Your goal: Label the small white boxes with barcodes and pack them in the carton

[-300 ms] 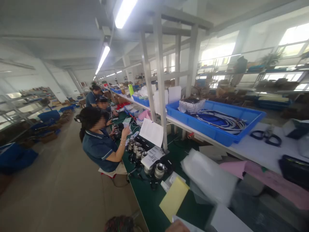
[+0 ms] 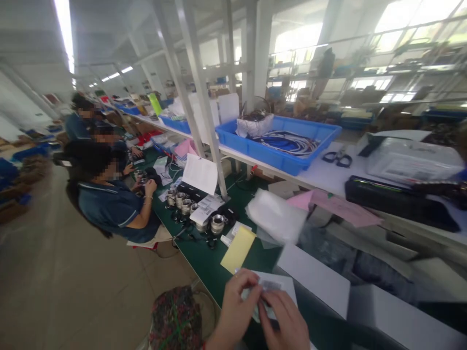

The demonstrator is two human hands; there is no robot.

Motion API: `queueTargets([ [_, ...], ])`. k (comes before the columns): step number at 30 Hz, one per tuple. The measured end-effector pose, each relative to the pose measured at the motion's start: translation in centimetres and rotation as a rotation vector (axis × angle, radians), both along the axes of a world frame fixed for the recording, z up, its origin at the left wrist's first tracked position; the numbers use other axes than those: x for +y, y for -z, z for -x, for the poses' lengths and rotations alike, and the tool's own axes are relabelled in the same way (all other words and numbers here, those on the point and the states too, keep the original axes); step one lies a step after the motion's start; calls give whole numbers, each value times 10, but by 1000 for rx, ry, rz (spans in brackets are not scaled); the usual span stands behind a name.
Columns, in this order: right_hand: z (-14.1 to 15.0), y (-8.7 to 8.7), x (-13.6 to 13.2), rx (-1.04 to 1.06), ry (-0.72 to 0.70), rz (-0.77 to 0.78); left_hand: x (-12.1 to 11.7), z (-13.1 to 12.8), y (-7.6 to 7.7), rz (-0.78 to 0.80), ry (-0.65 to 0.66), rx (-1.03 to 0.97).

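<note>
My left hand [image 2: 238, 304] and my right hand [image 2: 286, 316] meet above the green workbench, fingertips close together. Both are closed on a thin pale sheet [image 2: 256, 315], mostly hidden by the fingers; whether it is paper or a plastic bag I cannot tell. Beneath and behind the hands lies a white paper [image 2: 288, 287] with grey print. A yellow sheet [image 2: 239, 249] lies just beyond, overlapping white papers. Farther back stand several metal ring-shaped fittings [image 2: 218, 223] with black straps, a printed sheet across some of them.
White boxes [image 2: 317, 279] stand to the right, with a translucent foam bag [image 2: 277, 214] behind. A raised shelf carries a blue tray [image 2: 280, 163] of cables, scissors [image 2: 337, 158] and a black case [image 2: 397, 201]. Co-workers [image 2: 105, 194] sit at left; a patterned stool cushion [image 2: 175, 318] is near.
The view has turned right and down. Both my hands are now in full view, fingertips together on the pale sheet; before, only part of one hand showed at the bottom edge.
</note>
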State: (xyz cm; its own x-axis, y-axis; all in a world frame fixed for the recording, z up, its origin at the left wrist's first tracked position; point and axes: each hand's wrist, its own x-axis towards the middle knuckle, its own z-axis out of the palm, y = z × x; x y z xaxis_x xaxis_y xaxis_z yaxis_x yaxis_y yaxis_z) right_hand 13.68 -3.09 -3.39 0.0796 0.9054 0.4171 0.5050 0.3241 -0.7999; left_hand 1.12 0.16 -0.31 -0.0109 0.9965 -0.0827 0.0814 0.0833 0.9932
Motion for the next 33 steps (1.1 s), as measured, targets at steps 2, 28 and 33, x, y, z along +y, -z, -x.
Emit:
queueTargets([
  [2, -13, -2, -3, -29, -6, -108, 2, -3, -5, 22, 6, -48],
  [28, -102, 17, -8, 609, 102, 473, 29, -83, 16, 520, 118, -332],
  [33, -102, 31, 3, 373, 176, 398, 37, -98, 21, 599, 124, -327],
])
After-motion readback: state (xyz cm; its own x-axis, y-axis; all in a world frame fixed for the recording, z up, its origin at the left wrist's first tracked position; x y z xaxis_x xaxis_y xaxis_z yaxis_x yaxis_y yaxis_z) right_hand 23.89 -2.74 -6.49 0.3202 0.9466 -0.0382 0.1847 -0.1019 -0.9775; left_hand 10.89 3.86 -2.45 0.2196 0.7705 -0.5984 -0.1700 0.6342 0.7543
